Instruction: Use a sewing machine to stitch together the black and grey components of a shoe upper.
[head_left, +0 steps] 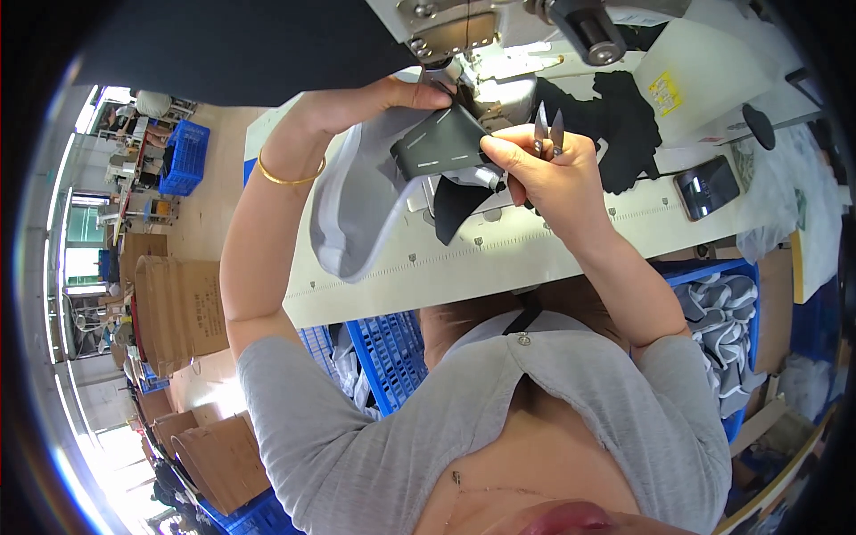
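Under the head of a sewing machine (pixel 508 94) lies a dark grey fabric piece (pixel 441 144) with short white dashes on it. My left hand (pixel 392 96) closes its thumb and fingers on the far left edge of this piece, close to the needle area. A curved light grey fabric part (pixel 343 214) hangs from it, down over the table edge side. My right hand (pixel 548 169) pinches the right edge of the dark piece between thumb and finger. Small scissors (pixel 548 132) are tucked in the same hand, blades pointing up between the fingers. The needle tip is hidden.
Black fabric pieces (pixel 624 125) lie right of the machine, beside a dark glossy device (pixel 707 187). Blue crates (pixel 388 357) with grey parts stand below the white table (pixel 428 267), left and right. Cardboard boxes (pixel 183 308) stand at left; a person works far off.
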Motion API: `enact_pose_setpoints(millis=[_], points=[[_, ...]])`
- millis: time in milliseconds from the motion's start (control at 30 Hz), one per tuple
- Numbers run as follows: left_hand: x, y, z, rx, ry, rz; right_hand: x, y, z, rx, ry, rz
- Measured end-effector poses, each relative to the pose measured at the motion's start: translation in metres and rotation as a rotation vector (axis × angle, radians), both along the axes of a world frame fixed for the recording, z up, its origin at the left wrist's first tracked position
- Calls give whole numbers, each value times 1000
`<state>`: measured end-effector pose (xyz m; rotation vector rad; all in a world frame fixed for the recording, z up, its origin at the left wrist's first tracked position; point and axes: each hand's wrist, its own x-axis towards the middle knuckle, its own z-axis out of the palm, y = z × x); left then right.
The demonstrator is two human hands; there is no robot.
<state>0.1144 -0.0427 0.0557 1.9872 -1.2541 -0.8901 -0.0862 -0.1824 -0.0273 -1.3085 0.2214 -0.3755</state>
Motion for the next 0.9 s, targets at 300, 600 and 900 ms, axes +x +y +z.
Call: enact_pose_setpoints(millis=[300, 600, 900], points=[[35, 10, -45, -405, -450, 99, 8, -14, 5, 84, -43, -40], [23, 0, -33, -259, -980, 122, 3, -10, 2, 149, -25, -53], [50, 44, -18, -132, -1463, 173, 8, 0, -3, 129, -79, -22]])
